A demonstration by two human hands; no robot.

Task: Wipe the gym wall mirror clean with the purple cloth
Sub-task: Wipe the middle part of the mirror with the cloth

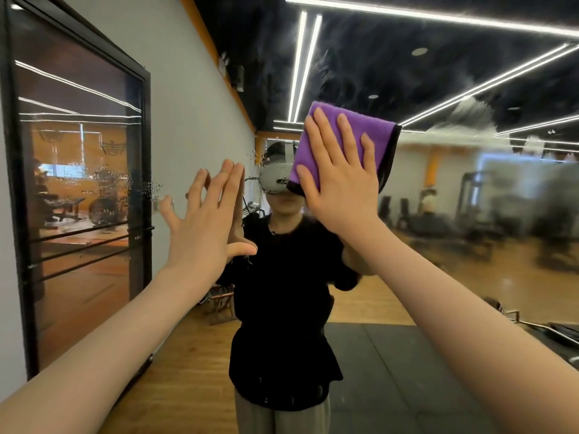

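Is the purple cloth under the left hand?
No, the folded purple cloth is pressed to the mirror under the right hand; the left hand is bare.

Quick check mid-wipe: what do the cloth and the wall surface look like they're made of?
Purple cloth: soft, matte fabric, probably microfibre, with fuzzy nap and a dark edge, folded under the right hand. Mirror: glossy glass, reflecting ceiling lights, with hazy smears and droplets.

The folded purple cloth with its dark edge (366, 133) looks soft, matt and finely napped. The large glass wall mirror (470, 189) is glossy but hazed with smears and droplets. The black-framed glass door (78, 189) shines, speckled with drops.
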